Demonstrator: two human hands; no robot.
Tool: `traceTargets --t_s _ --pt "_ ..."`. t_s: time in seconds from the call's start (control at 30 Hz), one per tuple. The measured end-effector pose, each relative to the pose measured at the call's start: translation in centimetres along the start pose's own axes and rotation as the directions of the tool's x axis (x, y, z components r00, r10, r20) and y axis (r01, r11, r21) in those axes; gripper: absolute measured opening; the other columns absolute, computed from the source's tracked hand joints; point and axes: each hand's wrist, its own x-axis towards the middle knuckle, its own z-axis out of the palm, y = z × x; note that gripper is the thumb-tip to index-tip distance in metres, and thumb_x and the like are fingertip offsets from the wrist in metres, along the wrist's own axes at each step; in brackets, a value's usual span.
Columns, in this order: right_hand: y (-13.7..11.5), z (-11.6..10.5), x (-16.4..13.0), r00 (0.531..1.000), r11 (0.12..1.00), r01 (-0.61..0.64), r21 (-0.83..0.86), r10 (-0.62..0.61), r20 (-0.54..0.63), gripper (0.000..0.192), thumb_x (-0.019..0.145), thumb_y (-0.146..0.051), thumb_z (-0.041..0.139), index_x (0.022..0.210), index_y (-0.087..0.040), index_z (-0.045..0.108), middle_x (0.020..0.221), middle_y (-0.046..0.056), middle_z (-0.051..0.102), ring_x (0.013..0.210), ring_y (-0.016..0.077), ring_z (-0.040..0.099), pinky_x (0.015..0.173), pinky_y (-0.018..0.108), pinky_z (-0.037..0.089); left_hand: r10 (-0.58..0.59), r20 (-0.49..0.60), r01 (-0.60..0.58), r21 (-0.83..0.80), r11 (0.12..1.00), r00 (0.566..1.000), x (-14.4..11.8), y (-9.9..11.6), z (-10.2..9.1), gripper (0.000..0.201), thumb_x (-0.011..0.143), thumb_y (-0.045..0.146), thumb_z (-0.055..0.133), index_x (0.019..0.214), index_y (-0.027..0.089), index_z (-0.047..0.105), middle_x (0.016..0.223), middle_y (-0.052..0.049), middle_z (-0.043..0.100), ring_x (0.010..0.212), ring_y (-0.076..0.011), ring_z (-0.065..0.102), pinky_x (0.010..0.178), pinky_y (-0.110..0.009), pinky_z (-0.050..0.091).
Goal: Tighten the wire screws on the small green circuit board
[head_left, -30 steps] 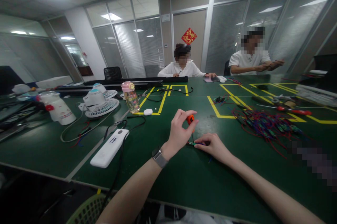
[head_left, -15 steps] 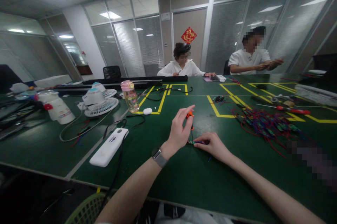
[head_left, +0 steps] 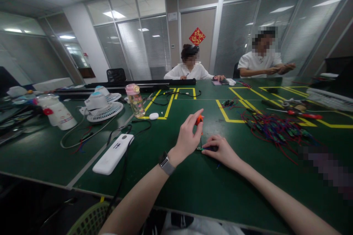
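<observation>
Your left hand [head_left: 188,135] pinches the orange screwdriver [head_left: 199,120] upright, fingers closed round its handle — tip down on the small board [head_left: 200,149]. Your right hand [head_left: 220,150] lies flat on the green table [head_left: 193,187], fingertips pressing the board down. Wire pile [head_left: 275,130] well to the right.

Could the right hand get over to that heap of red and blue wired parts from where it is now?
Probably yes. The right hand presses a small part to the table; the heap of wired parts lies on its right with bare mat between. It would have to release the part first.
</observation>
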Motion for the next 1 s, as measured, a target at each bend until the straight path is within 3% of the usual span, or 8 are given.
traceTargets --t_s 0.17,0.4,0.6,0.77,1.0 --pt "-0.2 0.5 0.1 1.000 0.999 0.031 -0.021 -0.031 -0.001 0.013 0.076 -0.031 0.072 0.086 -0.022 0.076 0.087 0.005 0.069 0.090 0.0251 0.058 0.083 0.040 0.038 0.043 -0.025 -0.042 0.051 0.998 0.999 0.2 0.1 -0.1 0.032 0.090 0.019 0.056 0.122 0.022 0.056 0.094 -0.003 0.059 0.082 -0.0141 0.056 0.078 -0.028 0.049" --pt "0.3 0.7 0.2 0.999 0.995 0.049 0.083 -0.050 0.009 0.013 0.076 -0.027 0.072 0.086 -0.020 0.076 0.086 0.005 0.070 0.087 0.0240 0.060 0.081 0.037 0.042 -0.005 0.076 0.016 -0.137 0.990 0.997 0.1 -0.4 0.0 0.044 0.097 0.018 0.041 0.140 0.025 0.038 0.116 -0.006 0.058 0.088 -0.0124 0.062 0.084 -0.029 0.051" --pt "0.2 0.6 0.2 1.000 0.996 0.026 0.081 -0.027 0.006 0.014 0.076 -0.027 0.071 0.087 -0.019 0.077 0.084 0.006 0.069 0.087 0.0250 0.058 0.081 0.038 0.042 -0.023 0.036 0.026 -0.085 0.996 0.999 0.1 -0.9 -0.1 0.043 0.095 0.022 0.048 0.138 0.026 0.043 0.106 -0.005 0.060 0.082 -0.0135 0.062 0.079 -0.030 0.053" --pt "0.1 0.6 0.3 1.000 0.996 0.011 0.087 -0.012 0.006 0.014 0.075 -0.028 0.072 0.086 -0.020 0.078 0.083 0.006 0.069 0.085 0.0246 0.058 0.080 0.038 0.043 0.006 0.101 0.013 -0.181 0.983 0.995 0.0 -0.4 -0.2 0.041 0.099 0.024 0.038 0.140 0.025 0.042 0.106 -0.006 0.059 0.080 -0.0120 0.062 0.077 -0.028 0.053" --pt "0.4 0.7 0.3 1.000 0.995 0.016 0.100 -0.018 0.016 0.015 0.076 -0.029 0.072 0.088 -0.021 0.077 0.084 0.006 0.069 0.086 0.0243 0.058 0.082 0.038 0.042 -0.002 0.069 0.012 -0.140 0.990 0.998 0.0 -0.6 0.1 0.041 0.099 0.023 0.037 0.139 0.025 0.042 0.102 -0.005 0.058 0.078 -0.0116 0.060 0.076 -0.027 0.052"
